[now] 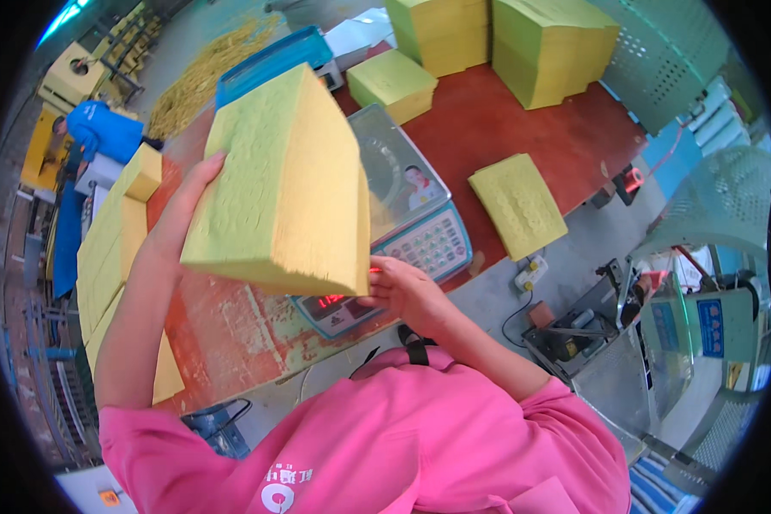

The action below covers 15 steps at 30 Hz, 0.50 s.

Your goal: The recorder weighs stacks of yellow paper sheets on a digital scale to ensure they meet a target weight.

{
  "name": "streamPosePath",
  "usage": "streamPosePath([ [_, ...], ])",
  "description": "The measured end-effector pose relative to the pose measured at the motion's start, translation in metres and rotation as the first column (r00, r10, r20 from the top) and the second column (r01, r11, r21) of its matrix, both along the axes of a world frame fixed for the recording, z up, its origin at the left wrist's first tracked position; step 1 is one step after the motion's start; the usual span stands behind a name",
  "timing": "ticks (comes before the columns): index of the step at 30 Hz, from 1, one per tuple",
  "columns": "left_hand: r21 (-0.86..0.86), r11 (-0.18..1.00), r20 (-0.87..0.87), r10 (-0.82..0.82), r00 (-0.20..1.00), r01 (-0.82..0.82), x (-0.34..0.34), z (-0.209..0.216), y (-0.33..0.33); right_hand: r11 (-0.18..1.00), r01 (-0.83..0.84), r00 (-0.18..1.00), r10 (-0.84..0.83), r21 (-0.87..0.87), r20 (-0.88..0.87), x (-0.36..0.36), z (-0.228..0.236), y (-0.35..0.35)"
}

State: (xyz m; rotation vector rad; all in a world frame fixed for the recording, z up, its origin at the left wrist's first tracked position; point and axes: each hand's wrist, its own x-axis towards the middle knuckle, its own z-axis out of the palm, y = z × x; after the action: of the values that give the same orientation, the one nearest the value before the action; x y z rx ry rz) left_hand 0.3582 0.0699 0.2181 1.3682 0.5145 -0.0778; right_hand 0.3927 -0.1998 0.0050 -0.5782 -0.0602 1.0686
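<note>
A thick stack of yellow paper sheets [270, 184] is held up, tilted, in front of me over the scale. My left hand [193, 190] grips it along its left side, the thumb lying on the embossed top face and the other fingers hidden. At its lower right corner, the curled fingers of my right hand [403, 289] meet the sheet edges; some fingertips are hidden behind the stack. Beneath and behind it lies the digital scale [428, 242] with a keypad, a lit red display and a clear-covered plate, partly covered by the stack.
Tall yellow paper stacks [550, 56] and a lower one [392, 83] stand at the table's far side. A thin stack [522, 206] lies right on the red table [574, 128]. More blocks [111, 248] line the left; a blue tray [270, 62] is behind. A person [103, 128] bends at far left.
</note>
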Motion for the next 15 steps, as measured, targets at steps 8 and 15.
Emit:
streamPosePath([
  [8, -0.187, 0.977, 0.194, 0.139, 0.971, -0.102, -0.005, -0.011, -0.037, 0.98, -0.031, 0.934, 0.098, -0.196, 0.344, 0.056, 0.047, -0.037],
  [15, -0.139, 0.986, 0.457, -0.017, 0.889, 0.09, 0.111, -0.013, -0.106, 0.984, 0.092, 0.912, -0.021, -0.154, 0.409, 0.202, 0.073, -0.085],
])
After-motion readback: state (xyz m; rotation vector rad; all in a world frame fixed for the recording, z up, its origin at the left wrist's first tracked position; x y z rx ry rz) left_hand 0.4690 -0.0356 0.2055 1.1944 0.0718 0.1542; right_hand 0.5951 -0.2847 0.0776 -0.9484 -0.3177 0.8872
